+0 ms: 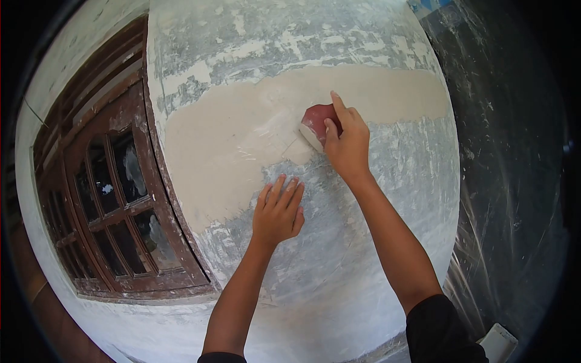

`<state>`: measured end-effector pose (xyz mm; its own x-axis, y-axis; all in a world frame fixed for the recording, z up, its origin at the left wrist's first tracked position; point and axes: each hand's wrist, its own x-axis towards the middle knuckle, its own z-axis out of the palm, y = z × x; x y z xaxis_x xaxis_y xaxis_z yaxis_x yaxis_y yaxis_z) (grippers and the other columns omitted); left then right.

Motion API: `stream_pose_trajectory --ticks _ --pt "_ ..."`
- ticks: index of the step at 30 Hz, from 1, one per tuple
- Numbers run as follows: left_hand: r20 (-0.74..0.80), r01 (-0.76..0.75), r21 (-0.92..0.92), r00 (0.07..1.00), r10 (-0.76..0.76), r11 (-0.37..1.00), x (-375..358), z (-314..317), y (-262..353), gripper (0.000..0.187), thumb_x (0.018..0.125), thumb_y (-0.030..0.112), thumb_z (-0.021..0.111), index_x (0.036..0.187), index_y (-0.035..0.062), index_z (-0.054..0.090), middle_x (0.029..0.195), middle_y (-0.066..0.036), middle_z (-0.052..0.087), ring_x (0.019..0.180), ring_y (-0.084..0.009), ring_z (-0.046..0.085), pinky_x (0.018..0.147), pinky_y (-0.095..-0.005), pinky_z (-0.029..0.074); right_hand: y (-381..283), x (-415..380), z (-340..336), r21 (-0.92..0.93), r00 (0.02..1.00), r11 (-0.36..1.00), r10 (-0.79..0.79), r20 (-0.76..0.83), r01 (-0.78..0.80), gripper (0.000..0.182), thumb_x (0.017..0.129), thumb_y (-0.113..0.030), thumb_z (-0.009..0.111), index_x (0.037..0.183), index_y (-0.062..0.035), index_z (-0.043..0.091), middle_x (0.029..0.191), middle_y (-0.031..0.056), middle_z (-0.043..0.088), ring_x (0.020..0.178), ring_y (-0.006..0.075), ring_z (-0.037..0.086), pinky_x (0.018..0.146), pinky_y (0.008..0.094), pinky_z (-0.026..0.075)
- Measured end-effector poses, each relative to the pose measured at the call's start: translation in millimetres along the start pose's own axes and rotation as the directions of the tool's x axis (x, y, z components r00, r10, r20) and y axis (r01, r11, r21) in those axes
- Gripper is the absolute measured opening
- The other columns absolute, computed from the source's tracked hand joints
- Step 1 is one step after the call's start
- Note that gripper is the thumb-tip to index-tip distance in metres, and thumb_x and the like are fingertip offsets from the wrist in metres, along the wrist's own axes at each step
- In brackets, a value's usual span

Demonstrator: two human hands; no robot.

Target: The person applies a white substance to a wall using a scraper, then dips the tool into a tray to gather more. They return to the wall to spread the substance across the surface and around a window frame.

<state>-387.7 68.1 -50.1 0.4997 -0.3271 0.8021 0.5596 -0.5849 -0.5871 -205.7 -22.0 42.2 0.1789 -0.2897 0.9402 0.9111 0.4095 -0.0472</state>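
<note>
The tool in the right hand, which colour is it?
The tool is mostly dull red; head view.

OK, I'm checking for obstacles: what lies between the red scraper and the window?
In the head view, only wall lies between the red scraper and the window, most of it covered with beige coating.

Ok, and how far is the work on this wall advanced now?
The cream coat looks mostly laid across the wall's middle. In hand: the right hand holds a reddish scraper against it. Probably left: smoothing its visible streaks, and perhaps covering the patchy grey area below.
</note>
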Motion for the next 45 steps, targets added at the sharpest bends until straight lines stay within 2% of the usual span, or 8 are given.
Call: stream_pose_trajectory --ticks 3,9,13,18,23,29,32,45 --pt "0.012 -0.003 -0.001 1.000 0.003 1.000 0 -1 -1 0.046 0.083 0.023 0.055 0.125 0.0113 0.065 0.132 -0.006 0.061 0.130 -0.0290 0.050 0.107 -0.0454 0.034 -13 -2 22 0.108 0.954 0.994 -0.057 0.295 0.026 0.054 0.083 0.002 0.066 0.136 -0.0048 0.057 0.089 0.0180 0.063 0.079 0.0332 0.063 0.073 0.0398 0.051" --pt "0.010 0.003 0.000 1.000 -0.003 1.000 0 -2 0 0.046 0.084 0.023 0.053 0.126 0.0109 0.064 0.132 -0.007 0.061 0.128 -0.0287 0.051 0.105 -0.0453 0.035 17 24 4 -0.055 0.990 0.998 0.019 -0.137 -0.027 0.051 0.083 0.003 0.066 0.134 -0.0039 0.059 0.087 0.0170 0.062 0.077 0.0315 0.064 0.071 0.0401 0.051" --pt "0.004 0.001 -0.005 1.000 -0.001 1.000 0 0 0 0.046 0.083 0.023 0.053 0.126 0.0111 0.064 0.132 -0.007 0.061 0.128 -0.0286 0.051 0.104 -0.0452 0.036 -15 -3 26 0.208 0.952 0.973 -0.151 0.266 0.096 0.055 0.082 0.001 0.069 0.135 -0.0064 0.058 0.085 0.0170 0.060 0.074 0.0345 0.059 0.069 0.0376 0.049" --pt "0.006 0.009 -0.014 1.000 -0.009 1.000 1 -2 0 0.046 0.083 0.022 0.054 0.126 0.0109 0.065 0.131 -0.007 0.061 0.126 -0.0290 0.051 0.104 -0.0448 0.036 23 15 6 -0.009 0.991 0.993 0.115 -0.070 -0.116 0.051 0.083 0.000 0.067 0.133 -0.0009 0.058 0.088 0.0197 0.059 0.080 0.0380 0.060 0.075 0.0447 0.050" --pt "0.017 0.009 -0.005 1.000 -0.009 1.000 1 -2 0 0.046 0.082 0.022 0.054 0.126 0.0111 0.065 0.132 -0.007 0.061 0.126 -0.0289 0.051 0.104 -0.0445 0.036 0 -2 24 0.205 0.976 0.979 -0.036 0.216 -0.010 0.051 0.083 0.001 0.066 0.132 0.0017 0.057 0.088 0.0198 0.059 0.078 0.0384 0.061 0.074 0.0448 0.050" --pt "0.012 0.006 -0.005 1.000 -0.006 1.000 1 -1 -1 0.046 0.082 0.022 0.055 0.126 0.0109 0.065 0.132 -0.007 0.061 0.125 -0.0290 0.052 0.103 -0.0447 0.036 18 23 9 0.000 0.988 0.995 0.103 -0.114 -0.104 0.051 0.083 0.001 0.066 0.133 0.0001 0.057 0.090 0.0207 0.061 0.082 0.0358 0.063 0.073 0.0432 0.050" --pt "0.013 0.002 0.001 1.000 -0.002 1.000 1 -3 -2 0.046 0.082 0.023 0.054 0.125 0.0105 0.065 0.131 -0.007 0.062 0.124 -0.0284 0.053 0.102 -0.0443 0.038 -10 0 28 0.208 0.987 0.977 -0.077 0.143 0.046 0.052 0.083 0.001 0.069 0.133 -0.0052 0.060 0.085 0.0175 0.061 0.076 0.0305 0.063 0.071 0.0376 0.050" --pt "0.008 -0.003 -0.040 1.000 0.004 0.999 0 -3 -3 0.045 0.082 0.020 0.054 0.125 0.0102 0.065 0.131 -0.008 0.062 0.123 -0.0301 0.053 0.101 -0.0448 0.038 -2 9 35 0.130 0.981 0.991 -0.059 0.185 0.036 0.050 0.084 0.000 0.067 0.133 -0.0039 0.060 0.087 0.0174 0.061 0.078 0.0318 0.063 0.073 0.0389 0.050"
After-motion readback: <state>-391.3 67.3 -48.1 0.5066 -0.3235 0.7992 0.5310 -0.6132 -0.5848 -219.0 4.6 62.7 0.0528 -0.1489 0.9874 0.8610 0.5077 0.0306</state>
